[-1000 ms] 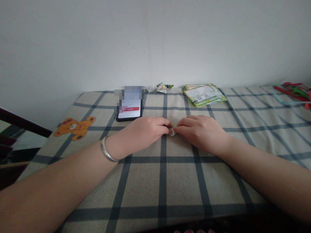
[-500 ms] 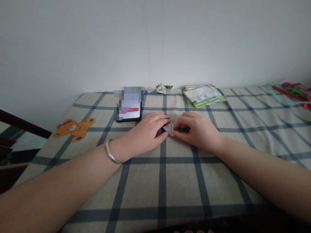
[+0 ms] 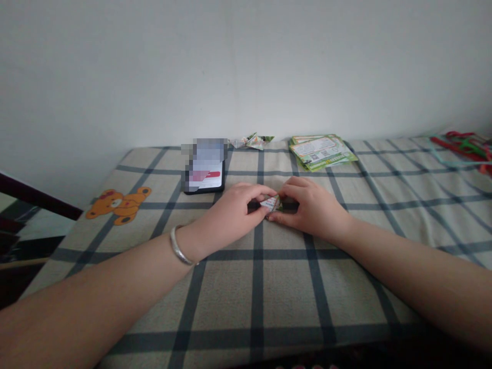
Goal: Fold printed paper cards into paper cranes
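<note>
Item 1: folded paper pc. (image 3: 272,202), small, white w/ printed text + some green; low over counter (image 3: 230,297), betw. both hands, roughly mid-view. Exact fold hidden in part by fingers; can't tell whether touching cloth.

Item 2: L hand (image 3: 235,206), bare; thumb + fingers pinched on L end of item 1. Silver-coloured bangle (image 3: 179,247) at wrist.

Item 3: R hand (image 3: 317,202), bare; thumb + fingertips closed on R end of same pc., thumb at nr edge, fingers curled at far edge. Nothing worn at wrist in view.

Item 4: phone (image 3: 209,180), dark case, lit screen w/ red bar, upper part pixelated; flat on counter, just beyond L hand.

Item 5: folded printed paper (image 3: 258,141), pointed shapes, green/white/orange; at back of counter, nr wall (image 3: 246,66), R of phone.

Item 6: stack of printed cards (image 3: 323,152), green + white, slightly fanned; back of counter, beyond R hand. Count: can't tell.

Item 7: bear figure (image 3: 120,206), orange, flat on cloth, well L of phone.

Item 8: red + green pcs. (image 3: 467,146), tangled, far R edge; details unclear.

Item 9: counter covering, beige check cloth w/ dark blue-grey stripes, wrinkled at R.
</note>
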A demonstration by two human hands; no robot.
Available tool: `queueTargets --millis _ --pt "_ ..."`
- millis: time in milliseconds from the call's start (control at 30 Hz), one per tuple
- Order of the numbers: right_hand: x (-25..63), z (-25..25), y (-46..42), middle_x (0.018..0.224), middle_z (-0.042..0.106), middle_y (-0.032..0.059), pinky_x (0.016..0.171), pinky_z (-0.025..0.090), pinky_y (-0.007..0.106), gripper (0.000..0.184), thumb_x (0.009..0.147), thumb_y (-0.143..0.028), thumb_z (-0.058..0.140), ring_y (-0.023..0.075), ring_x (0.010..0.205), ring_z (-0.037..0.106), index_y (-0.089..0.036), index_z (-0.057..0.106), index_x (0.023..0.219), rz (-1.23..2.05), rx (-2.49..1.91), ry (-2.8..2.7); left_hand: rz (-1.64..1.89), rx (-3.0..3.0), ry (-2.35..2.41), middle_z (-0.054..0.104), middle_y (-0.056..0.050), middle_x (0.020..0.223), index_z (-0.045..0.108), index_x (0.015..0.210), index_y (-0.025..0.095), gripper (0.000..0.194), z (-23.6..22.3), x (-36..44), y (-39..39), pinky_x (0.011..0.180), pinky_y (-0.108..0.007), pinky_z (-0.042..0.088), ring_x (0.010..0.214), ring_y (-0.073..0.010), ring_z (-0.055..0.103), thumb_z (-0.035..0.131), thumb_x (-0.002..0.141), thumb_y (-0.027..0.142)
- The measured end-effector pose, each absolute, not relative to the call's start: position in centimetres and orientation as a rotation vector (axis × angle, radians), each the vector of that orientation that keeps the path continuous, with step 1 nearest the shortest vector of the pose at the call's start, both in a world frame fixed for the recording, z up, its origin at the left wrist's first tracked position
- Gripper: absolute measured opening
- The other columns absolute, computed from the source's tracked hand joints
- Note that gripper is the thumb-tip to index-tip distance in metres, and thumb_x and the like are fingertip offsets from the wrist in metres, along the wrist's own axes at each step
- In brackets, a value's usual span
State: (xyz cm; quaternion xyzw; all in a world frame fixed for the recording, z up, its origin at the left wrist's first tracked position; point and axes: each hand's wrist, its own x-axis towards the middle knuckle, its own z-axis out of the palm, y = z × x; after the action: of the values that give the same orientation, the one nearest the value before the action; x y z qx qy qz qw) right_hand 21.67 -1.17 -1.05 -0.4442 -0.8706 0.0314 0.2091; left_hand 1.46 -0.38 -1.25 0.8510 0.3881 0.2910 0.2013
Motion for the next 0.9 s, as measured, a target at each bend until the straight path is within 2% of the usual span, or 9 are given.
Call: queueTargets --millis 200,433,533,700,900 --pt "21.76 -1.28 -0.92 0.083 0.064 0.0051 0.072 0.04 0.031 0.024 0.086 -0.041 0.064 0.0186 0.08 0.057 -0.018 0.066 0.081 0.103 -1.131 -2.421 0.845 2.228 1.099 0.069 0.0 0.092 0.066 0.094 0.021 0.01 -1.37 1.29 -0.39 0.083 -0.032 0.05 0.09 -0.016 0.064 0.06 0.086 0.021" --pt "21.79 -1.44 -0.83 0.071 0.063 0.0001 0.064 0.038 0.027 0.008 0.082 -0.026 0.065 0.0135 0.068 0.055 -0.018 0.066 0.082 0.219 -1.108 -2.254 0.936 2.172 1.014 0.068 0.001 0.088 0.062 0.091 0.019 0.007 -1.46 1.34 -0.27 0.078 -0.029 0.052 0.083 -0.0137 0.065 0.059 0.085 0.019" --pt "21.67 -1.53 -0.99 0.073 0.064 -0.0001 0.062 0.039 0.025 0.007 0.082 -0.026 0.065 0.0125 0.066 0.055 -0.019 0.065 0.084 0.31 -1.116 -2.186 0.956 2.267 1.014 0.067 0.001 0.087 0.061 0.09 0.019 0.008 -1.26 1.23 -0.43 0.077 -0.029 0.051 0.082 -0.0137 0.063 0.06 0.083 0.015" --pt "21.53 -1.63 -0.97 0.072 0.063 -0.0002 0.061 0.039 0.024 0.003 0.078 -0.018 0.065 0.0127 0.068 0.054 -0.019 0.065 0.081 0.262 -1.042 -2.186 1.002 2.53 0.984 0.067 0.0 0.089 0.063 0.092 0.02 0.006 -0.86 0.83 -0.67 0.083 -0.033 0.047 0.089 -0.0161 0.061 0.063 0.087 0.023" --pt "21.53 -1.5 -0.93 0.072 0.064 0.0003 0.063 0.039 0.025 0.006 0.08 -0.02 0.065 0.0132 0.068 0.055 -0.019 0.069 0.085 0.216 -1.002 -2.269 1.064 2.594 1.002 0.068 0.0 0.081 0.064 0.081 0.018 0.008 -0.89 0.71 -0.42 0.08 -0.034 0.045 0.084 -0.0173 0.061 0.067 0.085 0.023"
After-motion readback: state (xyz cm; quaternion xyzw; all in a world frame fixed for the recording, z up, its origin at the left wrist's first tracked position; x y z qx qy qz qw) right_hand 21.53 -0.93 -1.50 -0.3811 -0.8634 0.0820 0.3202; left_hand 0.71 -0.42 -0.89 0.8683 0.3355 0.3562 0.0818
